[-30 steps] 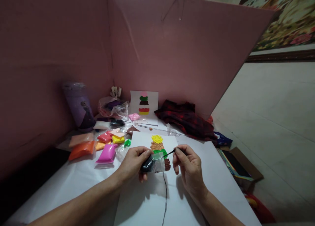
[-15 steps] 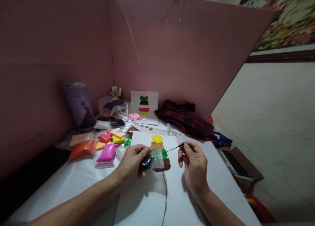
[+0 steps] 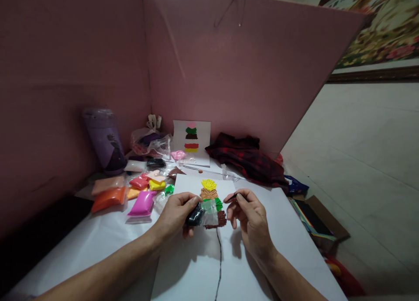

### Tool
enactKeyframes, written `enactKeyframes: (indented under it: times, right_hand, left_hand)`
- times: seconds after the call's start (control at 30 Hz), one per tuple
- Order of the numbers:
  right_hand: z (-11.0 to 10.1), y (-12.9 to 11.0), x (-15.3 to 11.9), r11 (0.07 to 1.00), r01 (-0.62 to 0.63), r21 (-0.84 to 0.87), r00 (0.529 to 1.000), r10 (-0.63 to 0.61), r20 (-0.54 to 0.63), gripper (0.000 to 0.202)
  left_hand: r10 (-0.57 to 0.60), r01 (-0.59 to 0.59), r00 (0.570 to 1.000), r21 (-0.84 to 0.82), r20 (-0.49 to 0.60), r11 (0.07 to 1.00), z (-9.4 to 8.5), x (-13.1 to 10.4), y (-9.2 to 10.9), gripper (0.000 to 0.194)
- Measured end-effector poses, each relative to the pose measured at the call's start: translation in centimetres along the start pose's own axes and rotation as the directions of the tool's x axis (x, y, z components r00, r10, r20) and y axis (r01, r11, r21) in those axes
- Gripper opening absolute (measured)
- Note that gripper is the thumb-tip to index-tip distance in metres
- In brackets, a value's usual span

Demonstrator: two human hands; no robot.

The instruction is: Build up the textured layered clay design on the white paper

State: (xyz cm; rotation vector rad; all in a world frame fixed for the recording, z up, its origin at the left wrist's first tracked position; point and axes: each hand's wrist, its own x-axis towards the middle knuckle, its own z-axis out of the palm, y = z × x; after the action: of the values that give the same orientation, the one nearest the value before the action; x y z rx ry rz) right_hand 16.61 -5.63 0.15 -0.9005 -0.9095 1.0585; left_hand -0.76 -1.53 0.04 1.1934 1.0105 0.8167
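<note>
My left hand point(image 3: 178, 216) is closed on a small clear bag of black modelling clay point(image 3: 195, 215), held above the white paper point(image 3: 186, 266). To its right, my right hand point(image 3: 250, 218) pinches a small piece of black clay point(image 3: 238, 197) between thumb and finger. Behind the bag, clay patches run down the paper: yellow clay point(image 3: 208, 185), orange-brown, green clay point(image 3: 218, 204) and dark brown clay point(image 3: 221, 219). The bag covers part of the green and brown. A thin dark strand point(image 3: 220, 257) runs from the brown patch toward the paper's near edge.
Several bags of coloured clay, among them magenta point(image 3: 141, 203) and orange point(image 3: 109, 199), lie at left by a purple tumbler point(image 3: 106, 139). A sheet with coloured patches point(image 3: 204, 137) leans on the pink partition point(image 3: 248, 74). Plaid cloth point(image 3: 248, 157) lies at the back right.
My right hand has moved slightly left and down, closer to the bag. The thin black strand stretched between it and the bag no longer shows. My left hand stays put.
</note>
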Motion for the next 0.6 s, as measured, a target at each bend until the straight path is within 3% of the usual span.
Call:
enactKeyframes:
  times: [0.4,0.6]
  right_hand:
    - [-0.27,0.3,0.07,1.0,-0.015,0.026,1.0,0.015,0.018,0.015]
    - [-0.26,0.25,0.16,0.997,0.068,0.039,0.995,-0.065,-0.071,0.015]
  left_hand:
    - [-0.004,0.004,1.0,-0.011,-0.01,1.0,-0.08,0.19,-0.16,0.035]
    - [0.001,-0.001,1.0,-0.024,-0.003,1.0,-0.15,0.11,-0.36,0.036]
